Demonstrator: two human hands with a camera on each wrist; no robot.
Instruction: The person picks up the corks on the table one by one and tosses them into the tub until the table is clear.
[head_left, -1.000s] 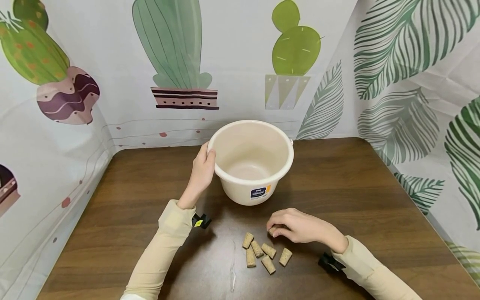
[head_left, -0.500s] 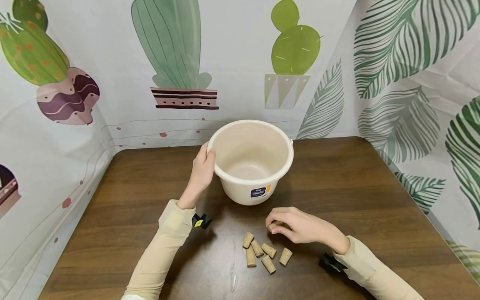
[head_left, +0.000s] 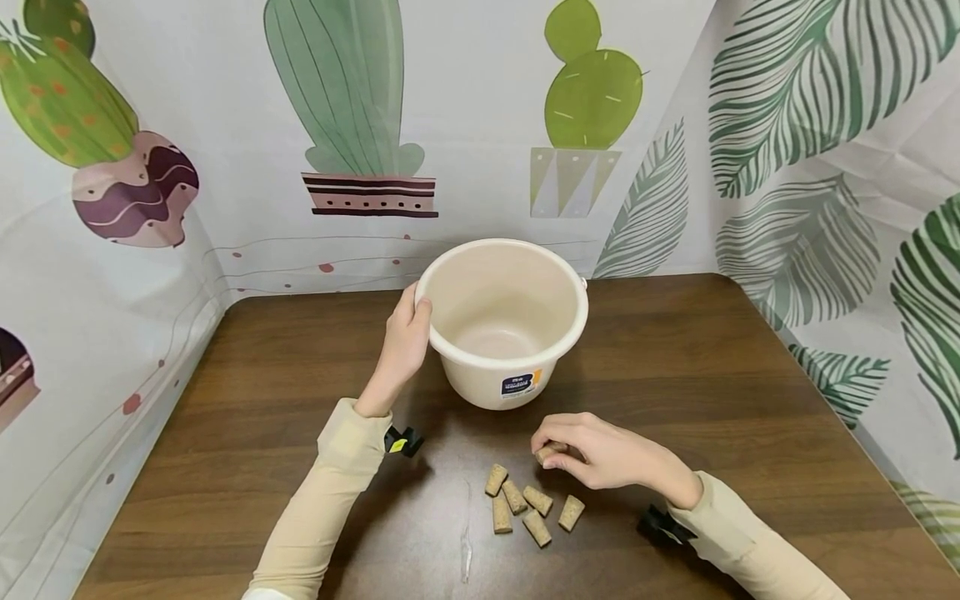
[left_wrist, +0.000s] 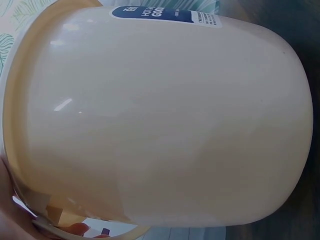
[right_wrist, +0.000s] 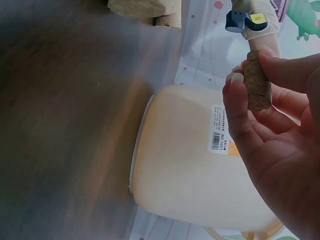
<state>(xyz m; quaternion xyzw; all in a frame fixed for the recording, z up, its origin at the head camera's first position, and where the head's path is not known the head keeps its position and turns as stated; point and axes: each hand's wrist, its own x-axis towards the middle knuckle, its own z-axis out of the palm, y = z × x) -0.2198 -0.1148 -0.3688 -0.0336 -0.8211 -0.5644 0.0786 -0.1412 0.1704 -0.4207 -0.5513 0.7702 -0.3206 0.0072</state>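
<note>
A cream plastic bucket (head_left: 480, 379) stands upright on the wooden table, its inside bare in the head view. My left hand (head_left: 403, 342) grips the bucket's left rim, thumb over the near side; the far fingers are hidden behind the wall. In front of the bucket on the right, my right hand (head_left: 596, 452) pinches a cork (right_wrist: 258, 82) between thumb and fingers, held above the tabletop in the right wrist view. Several loose corks (head_left: 537, 501) lie grouped on the table just left of and nearer than that hand.
The brown table (head_left: 262, 400) backs onto a cloth wall (head_left: 480, 108) printed with cacti and leaves. Black wrist mounts (head_left: 663, 525) sit below the sleeves. A label (head_left: 520, 384) is stuck to the bucket's front.
The right hand stays almost in place, with the cork in it showing slightly more. The left hand, bucket and loose corks have not visibly moved.
</note>
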